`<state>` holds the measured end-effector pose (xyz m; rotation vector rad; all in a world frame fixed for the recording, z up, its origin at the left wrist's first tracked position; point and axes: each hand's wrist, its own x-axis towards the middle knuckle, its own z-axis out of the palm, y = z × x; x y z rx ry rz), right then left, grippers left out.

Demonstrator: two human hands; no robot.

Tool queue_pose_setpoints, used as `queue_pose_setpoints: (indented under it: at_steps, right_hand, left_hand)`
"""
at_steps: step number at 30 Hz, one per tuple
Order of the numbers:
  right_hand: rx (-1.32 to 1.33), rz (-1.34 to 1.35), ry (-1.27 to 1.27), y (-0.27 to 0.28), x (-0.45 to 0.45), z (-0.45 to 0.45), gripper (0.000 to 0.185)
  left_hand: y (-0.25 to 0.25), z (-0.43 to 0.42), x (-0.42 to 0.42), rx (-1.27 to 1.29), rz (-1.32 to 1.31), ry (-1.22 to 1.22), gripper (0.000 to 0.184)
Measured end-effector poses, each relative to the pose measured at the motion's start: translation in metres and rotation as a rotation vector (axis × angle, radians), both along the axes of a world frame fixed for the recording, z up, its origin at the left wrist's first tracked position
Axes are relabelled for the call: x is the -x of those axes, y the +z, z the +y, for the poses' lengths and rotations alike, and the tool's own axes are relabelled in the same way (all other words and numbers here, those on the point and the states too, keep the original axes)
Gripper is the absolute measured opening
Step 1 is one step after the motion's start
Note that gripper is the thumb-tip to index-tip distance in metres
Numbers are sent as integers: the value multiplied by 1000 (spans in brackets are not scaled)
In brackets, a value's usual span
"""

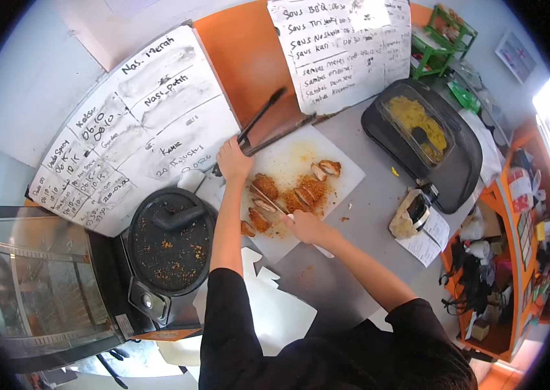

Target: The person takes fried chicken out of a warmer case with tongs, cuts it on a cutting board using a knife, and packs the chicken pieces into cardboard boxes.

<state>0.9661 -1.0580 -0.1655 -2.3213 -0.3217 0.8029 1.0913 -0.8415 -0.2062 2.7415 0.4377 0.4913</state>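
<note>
R hand (305, 227) w/ knife (269, 200); L hand (234, 159) w/ tongs (264, 113).

Left, the way is blocked by the round black tray (171, 260); ahead, by the black tongs (264, 112)! Right of the cutting board (346, 175), a lane is offered across the grey counter (372, 214).

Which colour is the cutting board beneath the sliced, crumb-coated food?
The cutting board is white, with crumbs on it, seen best in the head view.
</note>
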Motion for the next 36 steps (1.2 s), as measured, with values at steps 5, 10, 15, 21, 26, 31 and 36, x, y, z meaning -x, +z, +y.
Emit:
queue_pose_setpoints:
  at_steps: [5, 10, 15, 21, 26, 31, 36]
  right_hand:
    - [-60, 81, 55, -5, 23, -19, 59]
    - [106, 171, 176, 36, -1, -23, 63]
    - [-234, -27, -82, -52, 4, -40, 65]
    - [-83, 228, 14, 29, -3, -52, 63]
    - [-116, 131, -6, 43, 15, -53, 60]
    - [-78, 188, -20, 23, 20, -46, 60]
    - [-99, 185, -68, 34, 31, -41, 59]
  left_hand:
    - [-8, -11, 23, -36, 44, -30, 61]
    - [-12, -9, 16, -21, 46, -61, 63]
    - [10, -42, -4, -16, 4, -108, 67]
    - [9, -36, 1, 15, 29, -109, 72]
    - [23, -42, -4, 19, -18, -52, 73]
    - [21, -52, 5, -23, 5, -40, 72]
    - [9, -52, -3, 3, -58, -74, 72]
